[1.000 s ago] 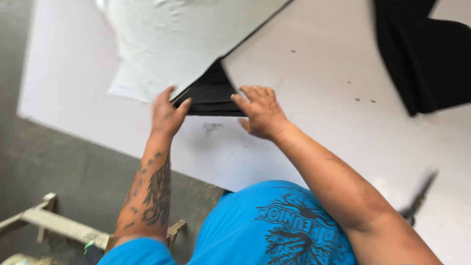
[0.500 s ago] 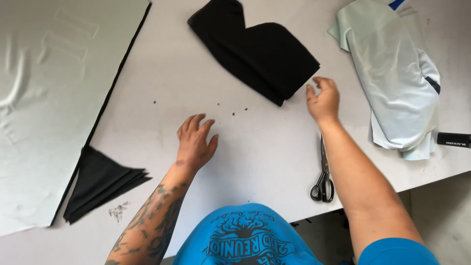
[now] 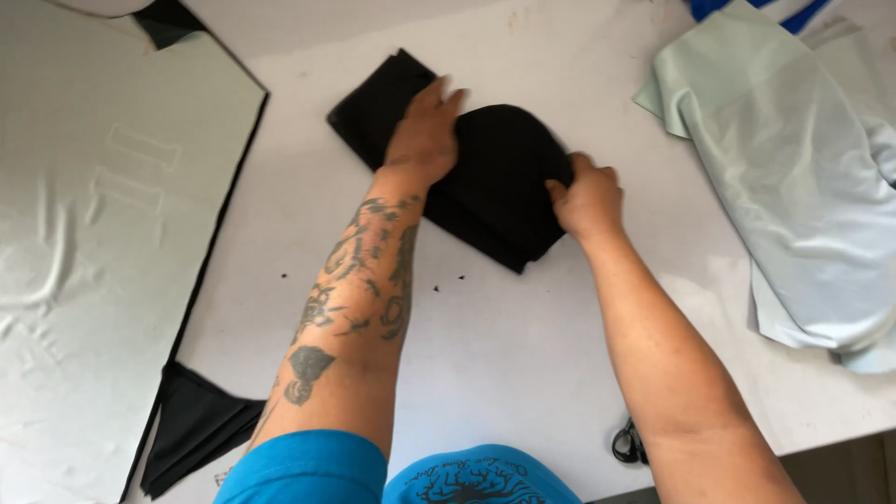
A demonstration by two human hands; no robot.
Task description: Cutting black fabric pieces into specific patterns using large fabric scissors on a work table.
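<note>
Both hands have come onto the black fabric mid-table, left hand now flat and spread on top, right hand gripping its right edge, scissors left below

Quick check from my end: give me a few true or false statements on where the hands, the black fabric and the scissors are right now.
1. The left hand lies flat on the black folded fabric. True.
2. The right hand holds the scissors. False: it grips the fabric's right edge; the scissors lie at the white table edge.
3. Pale grey-green fabric lies right of the hands. True.
4. The black fabric sits on the large pale sheet. False: it is on bare table.
</note>
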